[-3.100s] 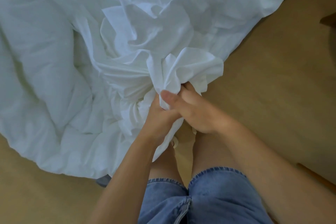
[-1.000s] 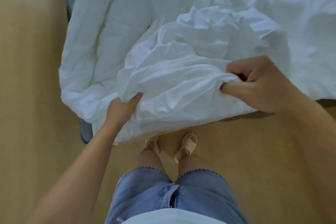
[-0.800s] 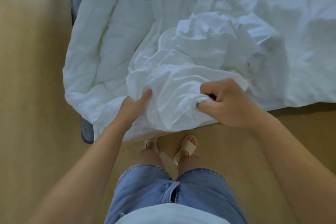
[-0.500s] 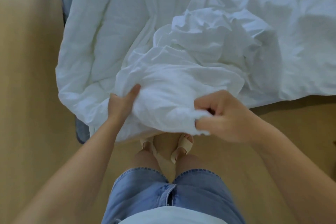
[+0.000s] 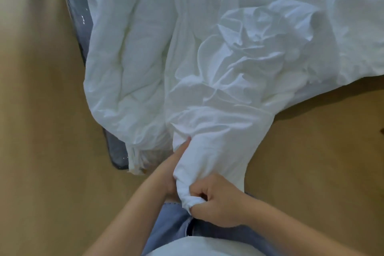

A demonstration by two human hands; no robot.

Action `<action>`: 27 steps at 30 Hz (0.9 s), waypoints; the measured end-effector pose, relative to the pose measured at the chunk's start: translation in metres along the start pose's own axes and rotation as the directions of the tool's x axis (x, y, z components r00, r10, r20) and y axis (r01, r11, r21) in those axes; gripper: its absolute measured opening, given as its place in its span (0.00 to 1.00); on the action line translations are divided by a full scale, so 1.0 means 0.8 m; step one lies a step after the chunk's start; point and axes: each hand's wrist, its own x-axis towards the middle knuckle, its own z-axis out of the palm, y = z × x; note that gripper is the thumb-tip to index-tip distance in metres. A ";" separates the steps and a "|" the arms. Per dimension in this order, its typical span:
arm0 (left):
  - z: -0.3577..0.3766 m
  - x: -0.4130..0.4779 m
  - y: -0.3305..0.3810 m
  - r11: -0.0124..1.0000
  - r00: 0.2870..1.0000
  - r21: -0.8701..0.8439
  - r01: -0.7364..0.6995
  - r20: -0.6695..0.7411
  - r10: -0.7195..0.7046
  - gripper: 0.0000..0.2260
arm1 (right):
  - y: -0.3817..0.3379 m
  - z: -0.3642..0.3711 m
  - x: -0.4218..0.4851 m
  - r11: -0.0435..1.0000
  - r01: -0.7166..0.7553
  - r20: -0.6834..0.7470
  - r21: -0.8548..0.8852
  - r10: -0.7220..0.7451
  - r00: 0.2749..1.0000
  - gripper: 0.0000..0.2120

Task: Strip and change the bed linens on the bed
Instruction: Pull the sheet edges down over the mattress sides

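Note:
A white duvet cover (image 5: 224, 97) lies crumpled on the wooden floor, with the thicker white duvet (image 5: 124, 52) spread to its left. My right hand (image 5: 218, 201) grips a bunched end of the cover close to my waist. My left hand (image 5: 170, 168) sits against the left side of that bunch, its thumb laid along the cloth and its fingers hidden under the fabric. The cover is pulled into a taut funnel running from the heap toward me.
Tan wooden floor (image 5: 41, 131) surrounds the bedding on the left and right. A dark grey mat or bag (image 5: 116, 151) pokes out from under the duvet's left edge. My denim shorts (image 5: 172, 226) fill the bottom centre.
Both hands have come together and drawn the cover's edge back toward my body. The spread fold has become a narrow bunch, and my feet are now hidden beneath it.

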 end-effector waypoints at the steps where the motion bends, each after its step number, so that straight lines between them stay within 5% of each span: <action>1: -0.022 -0.019 0.005 0.998 0.996 0.018 -0.068 0.054 0.067 0.10 | -0.009 0.022 0.010 1.000 0.022 -0.022 0.000 -0.022 1.000 0.17; 4: -0.110 -0.068 0.033 0.928 0.940 0.160 -0.337 -0.002 0.342 0.13 | -0.052 0.099 0.037 0.984 0.149 -0.057 0.097 -0.144 0.988 0.19; 6: -0.175 -0.090 0.050 0.851 0.857 0.102 -0.515 0.056 0.512 0.13 | -0.074 0.152 0.064 0.965 0.183 -0.060 0.188 -0.175 0.983 0.17; 8: -0.239 -0.086 0.050 0.786 0.797 0.190 -0.588 -0.030 0.603 0.11 | -0.083 0.203 0.104 0.979 0.175 -0.084 0.103 -0.167 0.982 0.19; 12: -0.292 -0.012 0.038 0.789 0.790 0.384 -0.479 -0.204 0.579 0.13 | -0.071 0.255 0.176 0.961 0.031 -0.103 -0.275 -0.061 0.993 0.21; 16: -0.274 0.051 0.040 0.728 0.787 0.485 -0.485 -0.121 0.605 0.15 | -0.035 0.245 0.192 0.937 -0.068 -0.191 -0.342 0.002 0.982 0.17; 19: -0.252 0.070 0.055 0.660 0.764 0.560 -0.501 -0.071 0.641 0.15 | -0.022 0.225 0.195 0.931 -0.109 -0.316 -0.349 -0.008 0.949 0.02; 23: -0.238 0.083 0.085 0.604 0.725 0.603 -0.521 -0.061 0.686 0.15 | -0.030 0.202 0.205 0.897 -0.080 -0.561 -0.436 -0.201 0.803 0.04; 27: -0.244 0.088 0.112 0.535 0.704 0.693 -0.484 -0.055 0.708 0.13 | -0.050 0.177 0.230 0.925 -0.030 -0.503 -0.379 -0.179 0.846 0.06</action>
